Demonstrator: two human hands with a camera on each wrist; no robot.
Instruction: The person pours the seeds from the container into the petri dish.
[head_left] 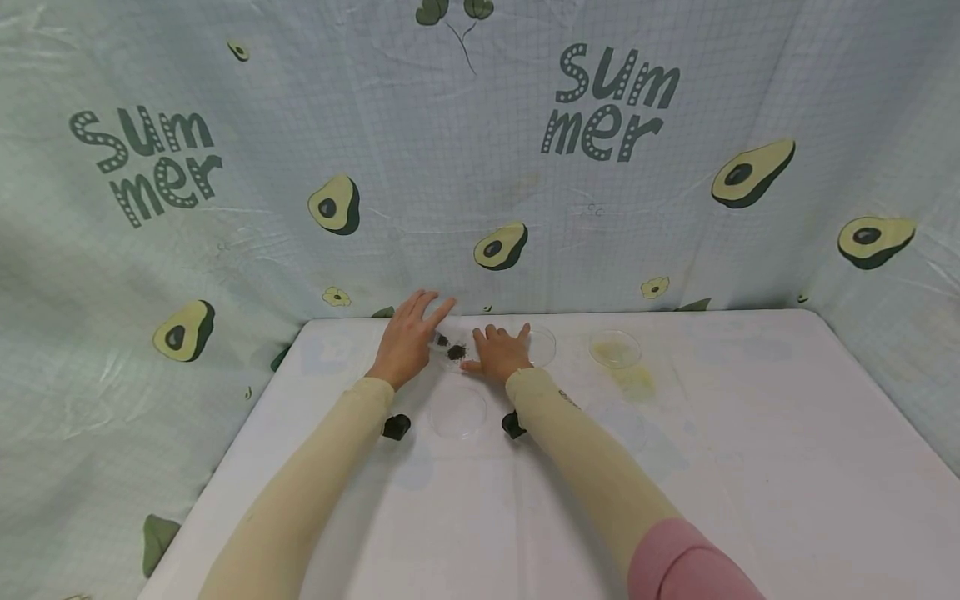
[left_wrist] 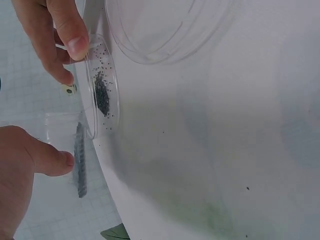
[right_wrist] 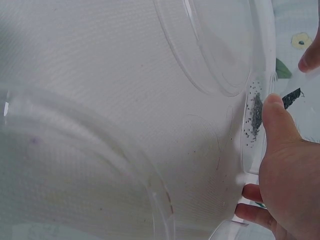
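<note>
My left hand (head_left: pixel 406 340) holds a clear container (left_wrist: pixel 60 127) with dark granules along its lower part. It hangs at the far table edge, beside a shallow clear petri dish (left_wrist: pixel 116 95). A small heap of dark granules (head_left: pixel 457 352) lies in that dish, with single grains scattered round it. On the dish's other side my right hand (head_left: pixel 501 353) pinches the rim between thumb and finger, as the left wrist view shows. The thumb (right_wrist: pixel 274 102) presses the near rim in the right wrist view. Glare and transparency hide the container's full outline.
An apparently bare clear dish (head_left: pixel 458 412) lies nearer me. Another clear dish (head_left: pixel 542 346) sits right of my right hand, and one with yellowish contents (head_left: pixel 615 349) stands farther right, beside a yellow patch (head_left: pixel 634 382). A printed cloth (head_left: pixel 420 192) hangs behind the white table (head_left: pixel 750 467).
</note>
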